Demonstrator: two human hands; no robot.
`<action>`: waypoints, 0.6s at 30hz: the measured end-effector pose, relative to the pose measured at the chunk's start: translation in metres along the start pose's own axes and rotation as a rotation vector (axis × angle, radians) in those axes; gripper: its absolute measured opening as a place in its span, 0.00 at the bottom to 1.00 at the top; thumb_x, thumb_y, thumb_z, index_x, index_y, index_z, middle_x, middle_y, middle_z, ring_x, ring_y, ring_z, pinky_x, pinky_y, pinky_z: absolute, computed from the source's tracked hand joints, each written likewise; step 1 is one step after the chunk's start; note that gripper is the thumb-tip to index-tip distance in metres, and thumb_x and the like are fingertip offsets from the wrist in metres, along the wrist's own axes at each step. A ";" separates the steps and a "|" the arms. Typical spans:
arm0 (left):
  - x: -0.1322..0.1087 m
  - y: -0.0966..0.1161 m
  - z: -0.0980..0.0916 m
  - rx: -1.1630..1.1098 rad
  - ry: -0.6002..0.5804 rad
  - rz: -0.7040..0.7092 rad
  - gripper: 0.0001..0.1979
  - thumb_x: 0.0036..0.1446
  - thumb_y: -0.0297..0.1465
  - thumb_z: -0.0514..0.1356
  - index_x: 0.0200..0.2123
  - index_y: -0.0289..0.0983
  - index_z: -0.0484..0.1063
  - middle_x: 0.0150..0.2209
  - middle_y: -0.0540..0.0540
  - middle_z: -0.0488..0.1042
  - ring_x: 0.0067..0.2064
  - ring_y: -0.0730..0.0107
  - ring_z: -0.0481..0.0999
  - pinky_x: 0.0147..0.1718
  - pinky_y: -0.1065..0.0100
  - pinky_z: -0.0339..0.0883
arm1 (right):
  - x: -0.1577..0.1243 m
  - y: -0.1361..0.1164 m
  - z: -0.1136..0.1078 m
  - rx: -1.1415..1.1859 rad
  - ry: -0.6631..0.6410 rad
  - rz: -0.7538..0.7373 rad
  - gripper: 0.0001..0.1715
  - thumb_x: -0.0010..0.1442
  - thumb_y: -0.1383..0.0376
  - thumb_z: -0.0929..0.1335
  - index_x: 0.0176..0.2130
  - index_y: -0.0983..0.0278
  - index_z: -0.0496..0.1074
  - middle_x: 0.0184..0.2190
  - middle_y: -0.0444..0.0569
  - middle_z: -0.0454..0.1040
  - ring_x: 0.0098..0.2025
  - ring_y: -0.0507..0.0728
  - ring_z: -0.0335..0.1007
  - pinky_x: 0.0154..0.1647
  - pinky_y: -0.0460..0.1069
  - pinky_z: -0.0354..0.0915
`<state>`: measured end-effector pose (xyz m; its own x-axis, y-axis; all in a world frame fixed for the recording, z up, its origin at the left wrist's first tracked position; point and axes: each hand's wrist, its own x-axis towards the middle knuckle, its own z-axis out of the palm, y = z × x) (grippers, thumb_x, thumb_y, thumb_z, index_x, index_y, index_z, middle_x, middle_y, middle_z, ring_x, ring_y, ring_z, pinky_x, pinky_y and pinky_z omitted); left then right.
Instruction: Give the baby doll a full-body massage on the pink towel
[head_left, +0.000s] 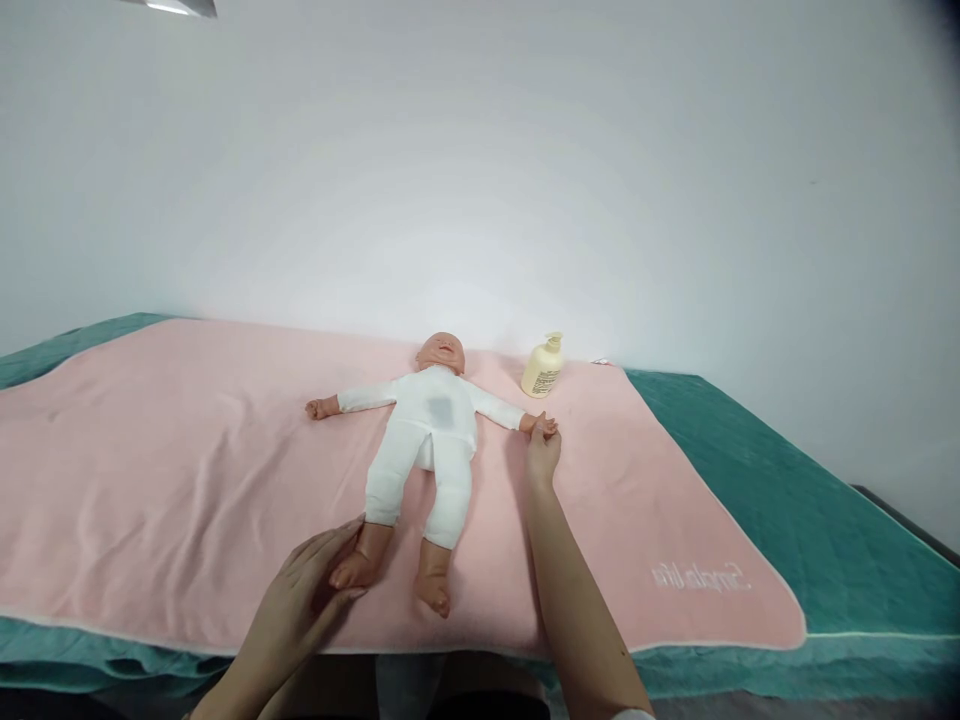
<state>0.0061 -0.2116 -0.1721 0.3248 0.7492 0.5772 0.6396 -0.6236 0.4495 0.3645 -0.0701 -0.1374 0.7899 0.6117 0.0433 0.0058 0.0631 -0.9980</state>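
A baby doll [431,420] with a white cloth body lies on its back on a pink blanket [225,430], arms spread wide and head toward the wall. My right hand [543,450] is closed around the doll's small hand at the right side. Beside the doll's foot at the left, my left hand [315,580] rests with fingers stretched out and thumb apart, the foot lying between them. Its fingertips touch or nearly touch the lower leg. A grey patch marks the doll's chest.
A cream pump bottle [541,370] stands upright on the blanket, just beyond my right hand. Under the blanket is a green quilted mattress [780,500], showing at both sides and along the near edge. A white wall [480,180] rises behind.
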 end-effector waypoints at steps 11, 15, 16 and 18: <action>0.001 0.002 0.000 0.057 0.013 0.011 0.28 0.59 0.40 0.59 0.62 0.43 0.60 0.52 0.45 0.76 0.50 0.58 0.77 0.47 0.64 0.73 | -0.005 -0.002 0.001 -0.020 -0.047 -0.088 0.28 0.61 0.58 0.64 0.57 0.67 0.59 0.59 0.62 0.66 0.55 0.59 0.68 0.54 0.54 0.65; 0.003 0.006 -0.001 0.042 0.012 0.001 0.29 0.59 0.39 0.60 0.63 0.45 0.59 0.54 0.46 0.75 0.51 0.59 0.77 0.48 0.64 0.73 | -0.011 -0.004 0.003 -0.083 -0.059 -0.220 0.37 0.63 0.56 0.61 0.65 0.70 0.51 0.63 0.65 0.60 0.59 0.63 0.64 0.57 0.57 0.62; 0.004 0.007 -0.001 0.031 0.017 0.002 0.29 0.59 0.39 0.59 0.63 0.45 0.59 0.54 0.46 0.75 0.52 0.59 0.76 0.48 0.63 0.73 | -0.013 -0.004 0.003 -0.106 -0.065 -0.273 0.38 0.63 0.55 0.60 0.66 0.71 0.49 0.63 0.65 0.59 0.60 0.63 0.63 0.57 0.57 0.62; 0.006 0.010 -0.001 0.016 0.024 0.007 0.29 0.60 0.38 0.59 0.64 0.45 0.58 0.55 0.46 0.74 0.53 0.58 0.76 0.50 0.62 0.73 | -0.018 -0.004 0.005 -0.154 -0.097 -0.404 0.39 0.65 0.53 0.59 0.67 0.69 0.48 0.63 0.64 0.60 0.60 0.63 0.63 0.58 0.58 0.62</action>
<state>0.0140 -0.2140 -0.1637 0.3131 0.7391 0.5964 0.6484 -0.6252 0.4344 0.3474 -0.0775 -0.1337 0.6440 0.6338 0.4284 0.3997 0.1987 -0.8949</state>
